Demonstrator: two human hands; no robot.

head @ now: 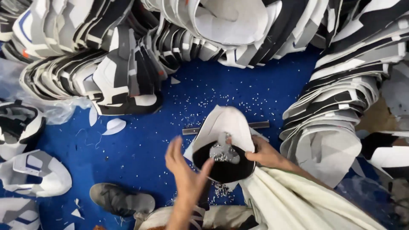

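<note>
The right hand (pixel 265 152) has its fingers (pixel 252 150) clamped on the edge of a shoe upper (pixel 225 130), white outside and black-lined within, held over the blue surface (pixel 170 127) just in front of the person, while the left hand (pixel 184 168) hovers beside its opening with fingers spread and holding nothing. The piece looks light, thin and floppy, apt to fold under its own weight, so a pinch along the stitched rim seems the surest hold. Around it lie small white punchings (pixel 221 96), a metal bar (pixel 260 125), stacked uppers (pixel 336 102) and a grey slipper (pixel 121 199).
</note>
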